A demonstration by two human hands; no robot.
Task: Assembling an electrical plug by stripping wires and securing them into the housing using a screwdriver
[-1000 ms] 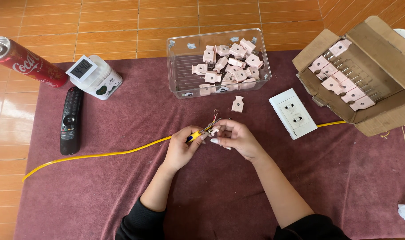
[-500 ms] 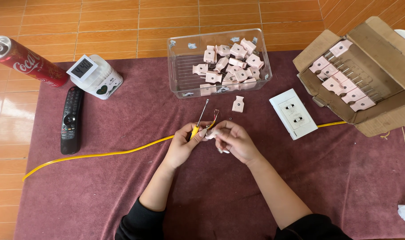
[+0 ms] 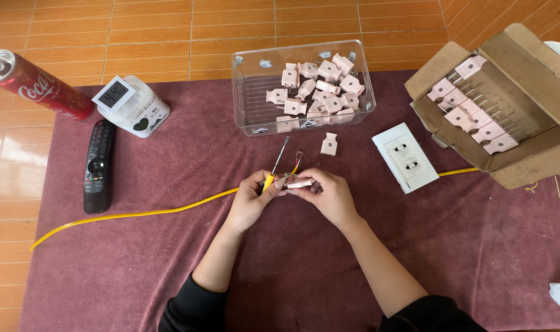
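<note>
My left hand (image 3: 250, 200) grips a small yellow-handled screwdriver (image 3: 275, 167) whose shaft points up and away. My right hand (image 3: 326, 193) pinches a pink plug part (image 3: 299, 182) between the fingertips, right beside the screwdriver handle. The stripped end of a yellow cable (image 3: 138, 213) with a red wire loop (image 3: 297, 158) rises between both hands. One loose pink plug (image 3: 329, 144) lies on the maroon cloth (image 3: 169, 264) just beyond my hands.
A clear plastic bin (image 3: 249, 92) holds several pink plugs. A cardboard box (image 3: 538, 141) at right holds more. A white wall socket (image 3: 405, 157), a black remote (image 3: 98, 166), a small white clock unit (image 3: 132, 106) and a red can (image 3: 31, 86) lie around.
The screwdriver has tipped upright in my left hand, its shaft now pointing away. Both hands stay together at the cable end, shifted slightly.
</note>
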